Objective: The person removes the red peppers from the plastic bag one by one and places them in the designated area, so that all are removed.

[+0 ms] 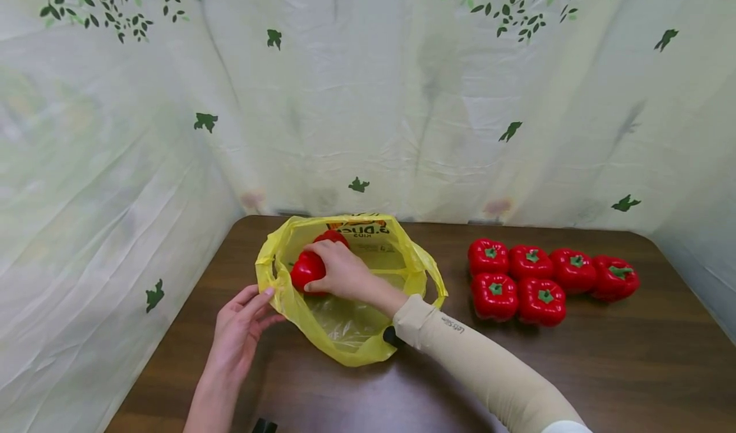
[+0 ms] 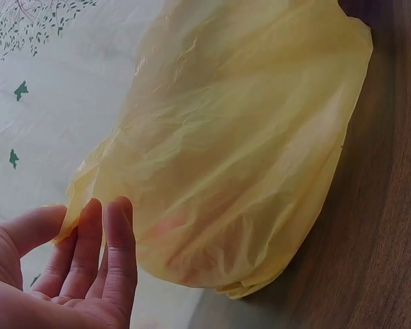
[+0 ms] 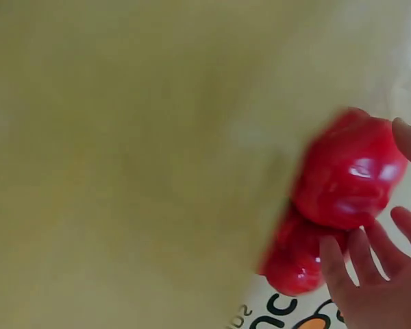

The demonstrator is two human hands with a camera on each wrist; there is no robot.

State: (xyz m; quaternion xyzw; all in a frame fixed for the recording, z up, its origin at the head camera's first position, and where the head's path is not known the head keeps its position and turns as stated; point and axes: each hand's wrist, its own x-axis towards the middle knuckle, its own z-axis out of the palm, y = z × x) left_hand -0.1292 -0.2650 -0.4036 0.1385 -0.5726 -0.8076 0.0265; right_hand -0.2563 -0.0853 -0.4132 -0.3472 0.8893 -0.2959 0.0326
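A yellow plastic bag (image 1: 351, 350) stands with its mouth spread wide on the table. My left hand (image 1: 244, 327) pinches the bag's left edge between thumb and fingertips, which the left wrist view also shows at the thin film (image 2: 85, 181). Inside the bag, my right hand (image 1: 345, 270) has its thumb and fingers around a red bell pepper (image 1: 307, 270). In the right wrist view this pepper (image 3: 353, 171) lies between the thumb and the spread fingers. A second red pepper (image 1: 332, 236) sits right beside it in the bag, partly hidden by the hand.
Several red bell peppers (image 1: 545, 301) with green stems stand in two rows on the brown table (image 1: 650, 369), right of the bag. A pale curtain (image 1: 374, 101) with leaf prints hangs behind the table and along its left side. A small black object (image 1: 264, 426) shows at the near edge.
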